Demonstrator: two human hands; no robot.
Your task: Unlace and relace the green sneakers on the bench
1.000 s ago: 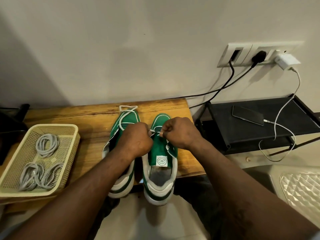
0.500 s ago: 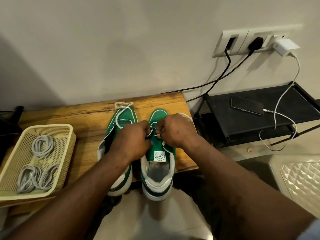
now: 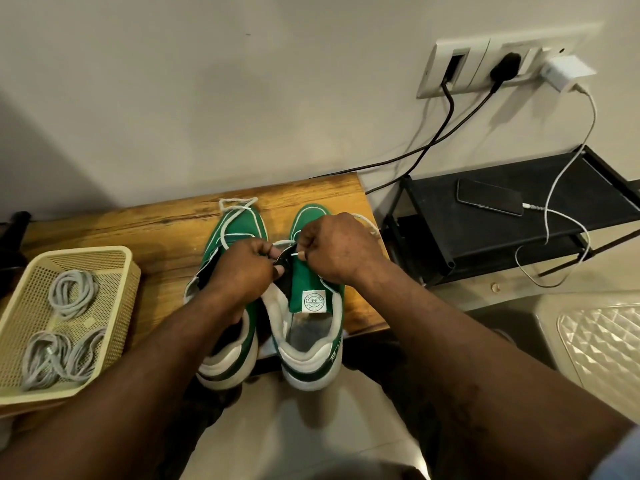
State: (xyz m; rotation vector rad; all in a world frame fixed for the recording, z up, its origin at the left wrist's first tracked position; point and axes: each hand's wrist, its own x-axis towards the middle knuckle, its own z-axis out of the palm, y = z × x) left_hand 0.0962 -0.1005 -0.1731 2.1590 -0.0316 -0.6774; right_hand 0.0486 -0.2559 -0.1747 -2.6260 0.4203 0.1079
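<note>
1. Two green sneakers stand side by side on the wooden bench [image 3: 166, 226]: the left-hand sneaker [image 3: 242, 227] and the right-hand sneaker [image 3: 311, 284]. Their toes point to twelve o'clock at the wall, and their heels hang past the bench's near edge at six.
2. Both bare forearms come in from six o'clock and close in over the right-hand sneaker, knuckles up.
3. The left hand [image 3: 239, 271] has its fingers curled. Thumb and forefinger pinch the dark eyelet flap on the nine o'clock side of that shoe's tongue. Its forearm crosses over the left-hand sneaker and hides the middle of it.
4. The right hand [image 3: 336, 251] is bunched almost like a fist. Thumb and forefinger nip the stiff tip of the white lace [image 3: 298, 253], which points to nine o'clock at the left fingers. The two hands are nearly touching.
5. A loose lace [image 3: 237, 204] lies looped over the left-hand sneaker's toe at twelve o'clock.
6. At nine o'clock from the shoes a cream basket [image 3: 86, 251] sits on the bench, holding coiled grey cords [image 3: 71, 292].
7. At three o'clock is a black rack [image 3: 519, 237] with a phone [image 3: 490, 201] lying on it. A white cable runs from the phone up to a charger [image 3: 568, 72] on the wall at one o'clock.
</note>
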